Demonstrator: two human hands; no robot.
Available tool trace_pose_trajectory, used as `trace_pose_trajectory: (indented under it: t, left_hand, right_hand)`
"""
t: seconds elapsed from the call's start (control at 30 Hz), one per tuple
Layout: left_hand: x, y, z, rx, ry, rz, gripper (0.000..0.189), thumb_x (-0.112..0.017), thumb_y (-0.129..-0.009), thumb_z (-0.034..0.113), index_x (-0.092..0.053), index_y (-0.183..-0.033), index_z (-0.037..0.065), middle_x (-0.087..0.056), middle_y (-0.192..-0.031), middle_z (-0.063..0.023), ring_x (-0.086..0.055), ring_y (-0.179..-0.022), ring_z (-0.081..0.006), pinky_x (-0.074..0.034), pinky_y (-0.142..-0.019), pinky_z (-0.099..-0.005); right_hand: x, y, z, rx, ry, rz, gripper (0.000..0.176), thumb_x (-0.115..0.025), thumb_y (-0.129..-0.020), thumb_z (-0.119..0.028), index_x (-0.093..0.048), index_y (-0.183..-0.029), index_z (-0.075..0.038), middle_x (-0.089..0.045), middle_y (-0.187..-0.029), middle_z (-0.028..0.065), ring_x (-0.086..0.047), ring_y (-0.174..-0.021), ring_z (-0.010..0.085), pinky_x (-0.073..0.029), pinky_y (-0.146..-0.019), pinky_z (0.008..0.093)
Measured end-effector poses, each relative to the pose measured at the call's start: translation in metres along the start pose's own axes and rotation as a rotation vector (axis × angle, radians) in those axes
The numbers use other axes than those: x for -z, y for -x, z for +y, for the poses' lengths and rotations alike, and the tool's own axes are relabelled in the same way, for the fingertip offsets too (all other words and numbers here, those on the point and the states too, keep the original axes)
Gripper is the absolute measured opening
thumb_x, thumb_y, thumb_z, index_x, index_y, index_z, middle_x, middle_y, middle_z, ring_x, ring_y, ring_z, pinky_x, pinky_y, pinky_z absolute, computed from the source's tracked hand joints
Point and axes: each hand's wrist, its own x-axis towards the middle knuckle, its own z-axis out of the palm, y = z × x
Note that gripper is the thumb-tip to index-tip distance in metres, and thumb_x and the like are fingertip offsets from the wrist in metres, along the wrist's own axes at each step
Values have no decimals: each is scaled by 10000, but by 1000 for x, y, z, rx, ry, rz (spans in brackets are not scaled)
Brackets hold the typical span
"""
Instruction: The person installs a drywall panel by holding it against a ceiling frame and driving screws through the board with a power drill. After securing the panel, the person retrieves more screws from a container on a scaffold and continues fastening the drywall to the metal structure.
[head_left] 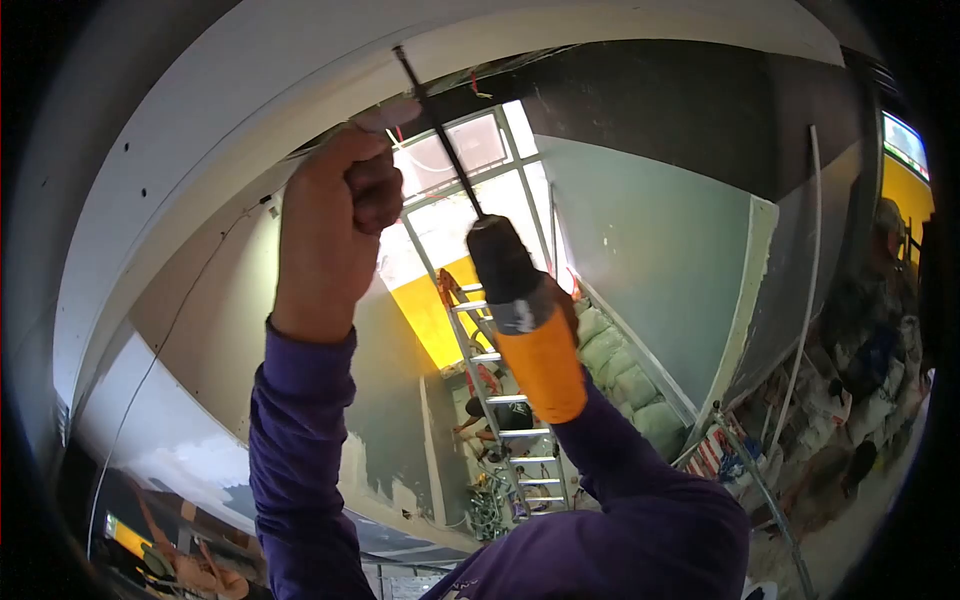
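Observation:
Overhead, a power drill (540, 355) with an orange and black body points up at the white ceiling panel (230, 110). Its long black bit (445, 140) reaches the panel's lower part, the tip overlapping it in this view. My right hand (565, 310) is wrapped round the drill and mostly hidden behind it. Left of the bit, my left hand (335, 220) is raised with its fingers curled in and the thumb and forefinger toward the bit. I cannot tell what, if anything, is between those fingers.
Below stands an aluminium ladder (515, 434), with a person (485, 425) crouching beside it. Stacked pale sacks (620, 360) line the grey-green wall (640, 240). A pale pole (805, 270) leans at the right, above clutter. A thin cable (170, 330) hangs at the left.

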Motion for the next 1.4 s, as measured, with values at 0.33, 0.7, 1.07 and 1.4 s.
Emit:
trace_pose_trajectory:
  t: [0.33, 0.7, 1.07, 1.4]
  left_hand:
    - [-9, -20, 7, -26, 187, 38, 171, -581, -889, 175, -621, -984, 38, -261, -596, 57, -234, -508, -64, -210, -476, -234]
    - [-23, -29, -3, -151, 27, -82, 295, -600, -944, 272, -630, -1071, 8, -271, -607, 88, -254, -525, -42, -203, -490, -213]
    - [-3, -15, -5, -133, -16, -188, 281, -515, -971, 216, -661, -1031, -16, -288, -584, 77, -256, -515, -42, -212, -484, -214]
    - [32, 17, 14, -172, -180, -7, 296, -480, -981, 223, -694, -1021, 22, -262, -584, 92, -225, -519, -36, -182, -483, -225]
  right_hand:
    - [-6, -11, -18, 275, -284, 149, 48, -660, -812, -23, -615, -822, -38, -604, -742, 68, -598, -647, 189, -499, -592, 298]
    - [4, -8, -13, 445, -147, 324, 156, -689, -756, 48, -603, -790, -77, -609, -666, 62, -608, -630, 212, -505, -636, 337]
    - [9, 41, 35, -171, -867, -70, 374, -471, -970, -249, -577, -1198, 28, -665, -1077, 157, -669, -935, 237, -547, -837, 362]
    - [-25, 35, -26, 111, -429, 32, 147, -551, -905, -81, -649, -896, 28, -652, -844, 93, -620, -742, 163, -521, -696, 314]
